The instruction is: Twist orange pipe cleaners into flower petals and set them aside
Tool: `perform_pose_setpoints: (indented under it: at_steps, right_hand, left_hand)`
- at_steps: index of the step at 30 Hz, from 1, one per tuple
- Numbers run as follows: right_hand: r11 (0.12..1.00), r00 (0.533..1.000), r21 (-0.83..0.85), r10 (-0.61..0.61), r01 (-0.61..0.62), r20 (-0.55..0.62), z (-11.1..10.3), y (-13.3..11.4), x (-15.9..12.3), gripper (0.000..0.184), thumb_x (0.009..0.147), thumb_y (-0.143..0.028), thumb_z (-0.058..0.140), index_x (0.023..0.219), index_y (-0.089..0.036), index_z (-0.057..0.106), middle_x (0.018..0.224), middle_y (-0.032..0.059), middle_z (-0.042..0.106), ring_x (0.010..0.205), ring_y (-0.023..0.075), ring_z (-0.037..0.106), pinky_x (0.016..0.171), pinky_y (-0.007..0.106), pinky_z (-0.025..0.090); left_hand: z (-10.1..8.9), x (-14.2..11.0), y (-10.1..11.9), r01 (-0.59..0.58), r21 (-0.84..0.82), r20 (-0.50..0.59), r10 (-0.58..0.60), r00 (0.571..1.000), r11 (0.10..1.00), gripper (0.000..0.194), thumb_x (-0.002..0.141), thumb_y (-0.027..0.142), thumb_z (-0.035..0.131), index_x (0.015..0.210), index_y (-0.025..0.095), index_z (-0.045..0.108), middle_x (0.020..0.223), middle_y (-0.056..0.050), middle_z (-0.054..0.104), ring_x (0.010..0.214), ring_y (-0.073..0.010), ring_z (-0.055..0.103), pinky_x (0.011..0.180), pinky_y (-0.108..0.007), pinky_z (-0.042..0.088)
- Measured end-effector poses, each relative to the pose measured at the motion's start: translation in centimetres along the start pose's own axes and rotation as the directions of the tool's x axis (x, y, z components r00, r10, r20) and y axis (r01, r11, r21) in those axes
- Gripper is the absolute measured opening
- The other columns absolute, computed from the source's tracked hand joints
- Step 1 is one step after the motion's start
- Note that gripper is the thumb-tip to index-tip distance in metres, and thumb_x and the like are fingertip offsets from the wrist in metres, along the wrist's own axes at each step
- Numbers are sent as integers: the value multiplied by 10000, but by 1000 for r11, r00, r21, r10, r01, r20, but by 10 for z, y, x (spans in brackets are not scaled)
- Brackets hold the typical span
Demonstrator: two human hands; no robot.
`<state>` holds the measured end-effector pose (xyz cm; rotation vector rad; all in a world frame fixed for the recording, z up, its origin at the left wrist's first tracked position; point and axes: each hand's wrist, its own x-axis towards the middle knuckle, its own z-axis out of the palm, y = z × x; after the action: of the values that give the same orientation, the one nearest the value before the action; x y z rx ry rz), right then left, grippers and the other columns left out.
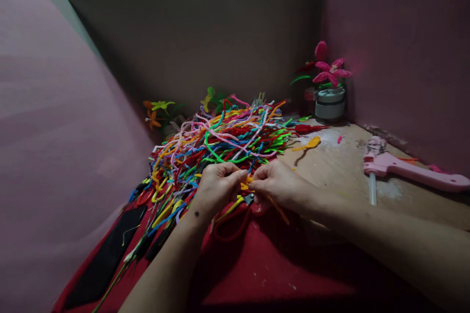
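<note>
My left hand and my right hand meet in front of the pile, thumbs and fingertips pinched. Both are closed on an orange pipe cleaner, bent or looped between the fingertips. A loose orange end hangs below my right hand. Just under the fingers lies a small grey metal tool head, perhaps pliers; my hands partly cover it. Behind them rises a big heap of multicoloured pipe cleaners. To the right, an orange petal-shaped piece rests on the board.
A pink glue gun with its clear glue stick lies at right. Pink pipe-cleaner flowers stand in a grey container. At left, a black phone-like slab sits on red cloth. Walls enclose the back and right.
</note>
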<state>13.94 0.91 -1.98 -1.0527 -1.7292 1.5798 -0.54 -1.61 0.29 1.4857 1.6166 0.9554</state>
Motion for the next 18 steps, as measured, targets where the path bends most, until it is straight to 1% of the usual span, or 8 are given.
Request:
perform_pose_setpoints:
  at_steps: [3,5,7,11,13,15,18]
  right_hand:
    - [981,992,178,53,-73,113,-4,-1,1,192,708,-106,518,518,-126,535,435,1,564,326,71,475,354,173,375]
    - [955,979,272,64,-116,193,-7,-1,2,144,713,-119,532,570,-117,552,491,22,605,351,87,514,378,190,423]
    - [929,968,334,77,-156,240,-9,1,3,117,718,-113,517,611,-111,566,545,46,638,389,107,556,419,218,471]
    - [921,962,359,51,-149,268,-10,4,4,126,697,-83,483,645,-99,597,588,76,662,439,136,601,471,251,514]
    - [919,964,368,44,-141,261,-9,5,5,124,688,-88,488,627,-99,596,594,83,663,446,144,606,467,257,517]
    - [913,969,384,42,-136,244,-9,5,5,122,683,-93,495,606,-103,589,591,81,661,445,144,605,455,256,514]
    - [912,967,390,26,-126,252,-10,7,8,118,695,-116,507,637,-105,609,596,74,659,450,138,602,454,250,511]
  left_hand:
    - [-5,3,-3,20,-144,55,-12,998,989,232,695,349,631,637,129,584,362,45,467,302,-54,372,312,-155,242]
    - [-8,5,-5,25,-190,65,-13,998,982,247,684,352,651,624,127,570,379,40,479,308,-52,383,313,-152,231]
    - [-10,7,-7,36,-215,80,-20,997,976,257,685,347,658,603,127,553,376,42,472,303,-46,372,313,-152,214]
    - [-13,9,-10,31,-261,130,3,992,965,240,685,321,668,600,130,550,378,47,468,306,-41,370,327,-153,223]
    - [-12,9,-11,33,-294,128,5,992,955,229,686,319,668,613,132,556,388,51,471,305,-39,376,328,-150,233]
    - [-11,8,-11,51,-325,152,-1,988,944,217,697,326,656,639,134,572,403,49,484,314,-41,394,333,-147,256]
    - [-8,7,-10,63,-304,201,-1,980,951,212,710,321,644,644,129,585,408,35,507,327,-44,414,334,-140,258]
